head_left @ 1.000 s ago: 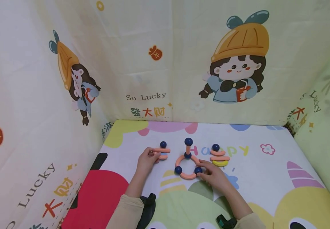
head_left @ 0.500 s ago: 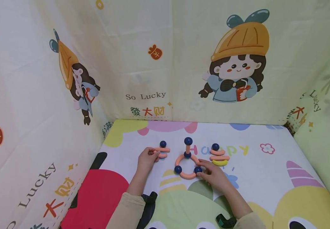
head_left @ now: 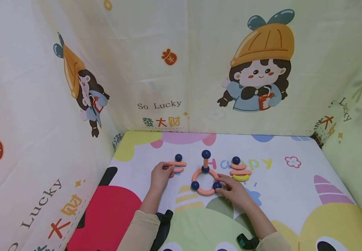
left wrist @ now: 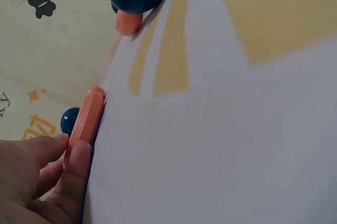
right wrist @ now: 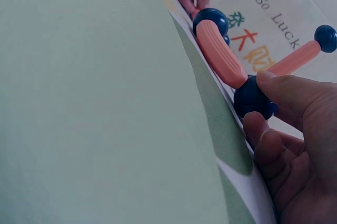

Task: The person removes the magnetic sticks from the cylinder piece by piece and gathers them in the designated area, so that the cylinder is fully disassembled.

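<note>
Blue-and-orange ring (head_left: 206, 192) just left of right grip (head_left: 235, 191), which pinches 1 ring ball (right wrist: 254, 97). Left grip (head_left: 161, 175) narrowed to rod thickness on 1 orange rod (left wrist: 87, 116), loose ball (head_left: 178, 158) just beyond. Versus 1 s ago: hands barely shifted, no piece added; work looks paused.

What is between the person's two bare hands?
In the head view, a ring of curved pink sticks and round dark-blue balls, plus a straight pink stick and another curved one by the left hand.

Soft, even light in the head view, dimmer, greyish wrist views, small glints on navy balls (head_left: 206, 154)
</note>
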{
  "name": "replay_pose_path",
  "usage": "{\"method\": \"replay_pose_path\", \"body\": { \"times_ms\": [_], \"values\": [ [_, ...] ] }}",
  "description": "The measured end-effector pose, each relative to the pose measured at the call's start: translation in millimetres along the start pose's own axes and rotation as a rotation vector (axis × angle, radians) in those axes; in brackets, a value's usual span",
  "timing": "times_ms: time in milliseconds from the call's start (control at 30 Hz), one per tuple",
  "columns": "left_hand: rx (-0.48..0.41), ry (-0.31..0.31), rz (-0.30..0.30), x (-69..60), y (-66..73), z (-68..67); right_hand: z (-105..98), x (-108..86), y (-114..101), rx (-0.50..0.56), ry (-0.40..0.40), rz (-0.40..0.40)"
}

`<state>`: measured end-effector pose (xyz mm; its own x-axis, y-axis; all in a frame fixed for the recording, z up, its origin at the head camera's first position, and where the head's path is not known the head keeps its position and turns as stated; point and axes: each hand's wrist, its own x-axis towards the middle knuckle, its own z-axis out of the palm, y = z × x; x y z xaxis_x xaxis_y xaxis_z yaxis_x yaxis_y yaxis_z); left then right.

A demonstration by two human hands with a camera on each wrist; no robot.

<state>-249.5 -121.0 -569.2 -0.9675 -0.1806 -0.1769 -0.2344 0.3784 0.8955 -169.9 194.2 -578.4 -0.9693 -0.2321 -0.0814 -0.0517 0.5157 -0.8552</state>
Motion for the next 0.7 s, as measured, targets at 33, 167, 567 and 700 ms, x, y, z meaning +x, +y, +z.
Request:
{"method": "replay_pose_path", "body": {
  "times_ms": [33,167,567,700],
  "values": [
    [-0.005,0.000,-0.003,0.1,0.5,0.2,0.0,0.2,0.1,-0.001,0.000,-0.005],
    [-0.010,-0.004,-0.003,0.3,-0.1,0.1,0.6,0.4,0.7,-0.004,0.006,-0.010],
    [-0.018,-0.011,-0.005,-1.5,1.2,-0.7,0.8,-0.4,0.9,0.002,0.005,-0.006],
    [-0.018,-0.013,-0.002,-3.3,3.1,-1.2,-0.1,-0.3,0.2,0.002,0.006,0.006]
  ]
}}
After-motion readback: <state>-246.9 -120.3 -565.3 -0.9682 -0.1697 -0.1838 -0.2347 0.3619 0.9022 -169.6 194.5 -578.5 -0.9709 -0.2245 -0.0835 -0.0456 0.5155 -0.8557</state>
